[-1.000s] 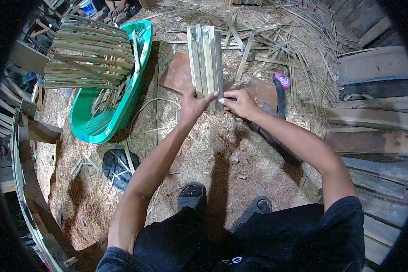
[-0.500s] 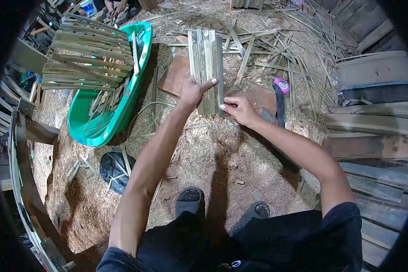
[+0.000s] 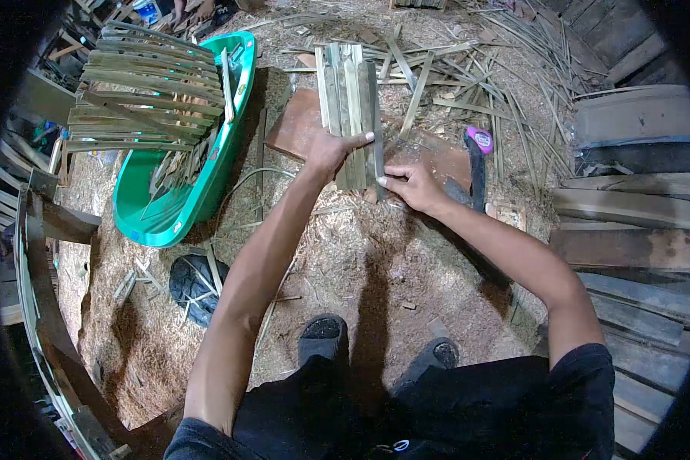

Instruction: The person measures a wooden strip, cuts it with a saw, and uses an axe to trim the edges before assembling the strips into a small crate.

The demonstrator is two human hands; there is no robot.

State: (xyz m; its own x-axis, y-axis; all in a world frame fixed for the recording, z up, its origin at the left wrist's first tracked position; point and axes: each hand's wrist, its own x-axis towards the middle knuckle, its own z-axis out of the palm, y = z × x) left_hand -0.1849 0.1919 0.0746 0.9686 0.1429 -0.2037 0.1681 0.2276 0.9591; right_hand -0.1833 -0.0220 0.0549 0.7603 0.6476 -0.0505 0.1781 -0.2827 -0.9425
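feet (image 3: 323, 331) planted on sawdust floor (image 3: 360, 261), so I bend over the work | left hand (image 3: 328, 151) clamped across bamboo slat bundle (image 3: 349, 107), keeping slats flush on brown slab (image 3: 303, 123) | right hand (image 3: 410, 184) pinches bundle's near right edge, steadying it | knife (image 3: 477, 157) parked just right | green tub (image 3: 199, 169) beyond left, carrying stacked slats (image 3: 149, 88)

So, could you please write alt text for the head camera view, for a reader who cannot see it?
Seen from above, a person's left hand and right hand grip a flat bundle of pale split bamboo slats over a chip-strewn dirt floor. To the left, a green plastic tub carries more slats; to the right lies a dark tool with a pink-capped handle.
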